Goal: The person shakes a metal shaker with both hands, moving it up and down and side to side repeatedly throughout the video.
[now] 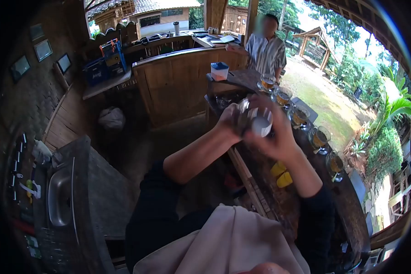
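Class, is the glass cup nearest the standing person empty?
Not empty: the glass cup shows amber contents through its clear side.

A blue-lidded tub (219,71) stands at the counter's (247,76) far left corner; a person (266,52) stands by its far edge. A blue crate (95,72) sits at a shelf's (116,85) left end; frames (43,50) hang on the wall (20,96).

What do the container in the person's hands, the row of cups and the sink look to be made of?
Held container: probably polished metal, given its bright silvery highlights, though motion blur leaves this open.
Cups: likely clear, glossy glass; amber contents show through the walls.
Sink: likely smooth stainless steel, judging by its grey, softly reflecting basin.
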The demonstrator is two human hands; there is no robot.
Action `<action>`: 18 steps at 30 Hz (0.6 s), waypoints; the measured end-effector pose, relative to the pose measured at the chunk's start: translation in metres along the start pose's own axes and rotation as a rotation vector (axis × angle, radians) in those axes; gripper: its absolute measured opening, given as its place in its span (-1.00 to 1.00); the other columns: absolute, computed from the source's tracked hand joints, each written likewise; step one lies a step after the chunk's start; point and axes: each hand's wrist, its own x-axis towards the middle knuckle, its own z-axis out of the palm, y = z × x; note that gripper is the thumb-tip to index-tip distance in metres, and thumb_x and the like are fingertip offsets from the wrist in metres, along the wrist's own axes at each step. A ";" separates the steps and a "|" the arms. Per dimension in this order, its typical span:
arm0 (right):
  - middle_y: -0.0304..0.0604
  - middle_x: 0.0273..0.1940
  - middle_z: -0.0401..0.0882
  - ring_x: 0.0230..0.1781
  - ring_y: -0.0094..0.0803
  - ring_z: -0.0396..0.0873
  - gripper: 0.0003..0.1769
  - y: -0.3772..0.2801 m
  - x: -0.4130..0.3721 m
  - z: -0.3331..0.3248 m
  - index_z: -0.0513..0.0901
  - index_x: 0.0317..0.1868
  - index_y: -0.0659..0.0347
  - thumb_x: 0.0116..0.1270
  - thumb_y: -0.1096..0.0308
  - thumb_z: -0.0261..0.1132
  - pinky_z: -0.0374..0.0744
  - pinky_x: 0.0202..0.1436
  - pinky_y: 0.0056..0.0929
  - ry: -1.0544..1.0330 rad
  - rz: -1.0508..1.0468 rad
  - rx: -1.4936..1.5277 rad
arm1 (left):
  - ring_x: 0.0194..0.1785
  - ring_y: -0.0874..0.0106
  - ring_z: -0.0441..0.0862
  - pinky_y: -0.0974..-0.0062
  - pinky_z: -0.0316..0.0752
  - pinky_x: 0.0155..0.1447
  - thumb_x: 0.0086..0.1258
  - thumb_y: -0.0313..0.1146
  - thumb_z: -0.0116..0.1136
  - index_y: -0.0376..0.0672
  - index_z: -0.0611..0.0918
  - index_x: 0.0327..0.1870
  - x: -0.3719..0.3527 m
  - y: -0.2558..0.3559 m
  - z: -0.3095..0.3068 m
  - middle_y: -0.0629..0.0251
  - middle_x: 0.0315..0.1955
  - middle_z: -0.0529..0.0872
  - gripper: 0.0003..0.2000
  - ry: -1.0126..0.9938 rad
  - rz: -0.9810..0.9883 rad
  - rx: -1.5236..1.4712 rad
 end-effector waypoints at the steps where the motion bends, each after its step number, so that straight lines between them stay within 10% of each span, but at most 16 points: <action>1: -0.06 -0.04 0.57 -0.02 -0.11 0.56 -0.57 0.000 0.003 0.004 0.59 -0.12 0.19 0.01 0.16 0.38 0.49 0.07 -0.06 0.124 0.240 0.139 | 0.05 0.25 0.60 0.19 0.53 0.13 0.42 -0.10 -0.05 -0.27 0.50 0.06 -0.003 -0.003 0.005 0.05 -0.01 0.60 -0.60 0.075 0.126 0.011; 2: -0.02 0.00 0.56 0.02 -0.03 0.54 -0.52 0.000 0.011 0.006 0.58 -0.09 0.25 0.00 0.17 0.40 0.49 0.05 0.02 0.253 0.464 0.277 | 0.05 0.25 0.60 0.19 0.53 0.13 0.42 -0.10 -0.05 -0.27 0.50 0.06 -0.006 -0.001 0.005 0.05 -0.01 0.60 -0.60 0.080 0.129 0.026; 5: -0.16 -0.10 0.58 -0.04 -0.23 0.58 -0.72 -0.041 0.010 -0.010 0.63 -0.26 0.12 -0.03 0.25 0.31 0.54 0.05 -0.09 -0.007 -0.310 0.015 | 0.05 0.14 0.59 0.19 0.51 0.15 0.38 -0.03 -0.06 -0.25 0.47 0.07 -0.034 -0.001 0.053 -0.01 -0.03 0.60 -0.54 -0.020 -0.036 0.021; 9: -0.35 -0.10 0.63 -0.06 -0.38 0.62 -0.76 -0.066 0.021 -0.012 0.63 -0.18 -0.07 0.09 0.30 0.30 0.49 0.07 -0.19 0.196 -0.786 -0.108 | 0.04 0.09 0.59 0.20 0.52 0.14 0.38 0.01 0.02 -0.27 0.47 0.10 -0.029 -0.013 0.065 -0.07 0.00 0.59 -0.50 -0.683 0.466 0.172; 12: -0.16 -0.11 0.60 -0.06 -0.30 0.60 -0.76 -0.001 0.018 0.000 0.61 -0.24 0.10 0.04 0.29 0.33 0.56 -0.01 -0.19 0.113 -0.151 0.005 | 0.01 0.23 0.62 0.20 0.55 0.10 0.42 -0.05 -0.06 -0.22 0.49 0.08 0.000 0.019 0.015 0.08 -0.05 0.62 -0.58 -0.191 0.037 0.076; 13: -0.13 -0.10 0.59 -0.06 -0.26 0.60 -0.73 0.008 0.018 0.007 0.61 -0.23 0.12 0.02 0.28 0.36 0.56 -0.01 -0.19 0.087 0.163 0.003 | -0.05 0.25 0.64 0.18 0.55 0.08 0.42 -0.09 -0.09 -0.21 0.49 0.11 0.003 0.009 0.012 0.08 -0.07 0.64 -0.59 -0.125 0.610 0.818; 16: -0.11 -0.09 0.59 -0.06 -0.19 0.59 -0.65 0.007 0.019 0.011 0.60 -0.20 0.14 -0.05 0.28 0.39 0.55 -0.02 -0.13 0.228 0.395 0.122 | 0.10 0.27 0.56 0.23 0.44 0.23 0.44 -0.15 -0.08 -0.21 0.48 0.11 0.002 0.007 0.006 0.09 0.02 0.59 -0.63 0.285 0.197 0.075; 18: -0.07 -0.06 0.61 -0.04 -0.19 0.61 -0.55 -0.024 0.020 -0.004 0.59 0.00 0.15 0.05 0.28 0.39 0.53 0.06 -0.07 0.058 -0.107 -0.007 | 0.04 0.23 0.61 0.23 0.54 0.12 0.40 -0.12 -0.05 -0.19 0.52 0.04 -0.011 0.011 0.007 0.04 -0.08 0.63 -0.64 -0.149 -0.047 -0.088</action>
